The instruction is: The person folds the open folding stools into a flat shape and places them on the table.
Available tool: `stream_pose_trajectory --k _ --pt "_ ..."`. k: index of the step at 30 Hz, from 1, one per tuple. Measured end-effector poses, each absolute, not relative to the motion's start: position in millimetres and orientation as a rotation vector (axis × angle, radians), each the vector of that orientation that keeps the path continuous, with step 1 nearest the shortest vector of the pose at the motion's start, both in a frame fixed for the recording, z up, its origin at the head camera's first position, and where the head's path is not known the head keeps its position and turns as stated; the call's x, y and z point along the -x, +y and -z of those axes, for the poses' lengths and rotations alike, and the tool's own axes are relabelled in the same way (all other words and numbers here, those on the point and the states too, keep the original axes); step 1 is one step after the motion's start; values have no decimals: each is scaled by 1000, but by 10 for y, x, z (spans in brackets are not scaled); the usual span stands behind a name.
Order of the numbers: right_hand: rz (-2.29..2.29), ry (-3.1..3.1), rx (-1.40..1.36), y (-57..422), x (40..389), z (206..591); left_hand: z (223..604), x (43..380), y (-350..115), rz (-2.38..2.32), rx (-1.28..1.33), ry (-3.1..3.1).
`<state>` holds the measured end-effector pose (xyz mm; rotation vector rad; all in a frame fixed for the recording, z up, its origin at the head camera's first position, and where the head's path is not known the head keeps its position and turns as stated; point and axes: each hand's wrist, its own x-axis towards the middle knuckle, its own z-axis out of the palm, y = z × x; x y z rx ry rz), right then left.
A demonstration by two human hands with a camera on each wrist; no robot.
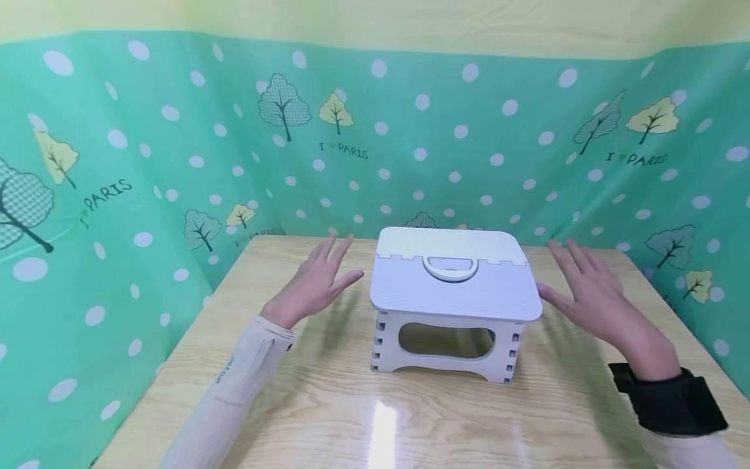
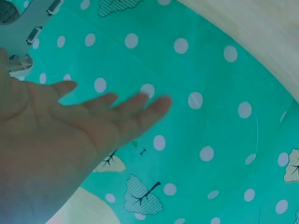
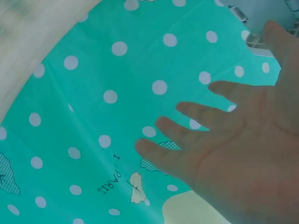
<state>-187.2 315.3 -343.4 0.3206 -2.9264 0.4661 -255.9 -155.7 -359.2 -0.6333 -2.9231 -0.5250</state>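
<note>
A white folding step stool stands unfolded on the wooden table, its curved carry handle lying across the top. To its left, my left hand hovers with fingers spread, apart from the stool and holding nothing. On the other side my right hand is raised with straight fingers; its thumb comes up to the stool's right edge, and I cannot tell whether it touches. Both wrist views show an outstretched palm, the left hand and the right hand, with a corner of the stool beyond.
The stool rests on a light wood-grain table. A green dotted curtain printed with trees hangs behind the table and along both sides. A black strap wraps the right wrist.
</note>
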Motion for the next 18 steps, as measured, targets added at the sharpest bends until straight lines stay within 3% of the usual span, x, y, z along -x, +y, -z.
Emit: stream_pose_trajectory --k 18 --pt "-736 -3048 -524 3066 1809 3375 3588 2496 -1556 617 806 -3088"
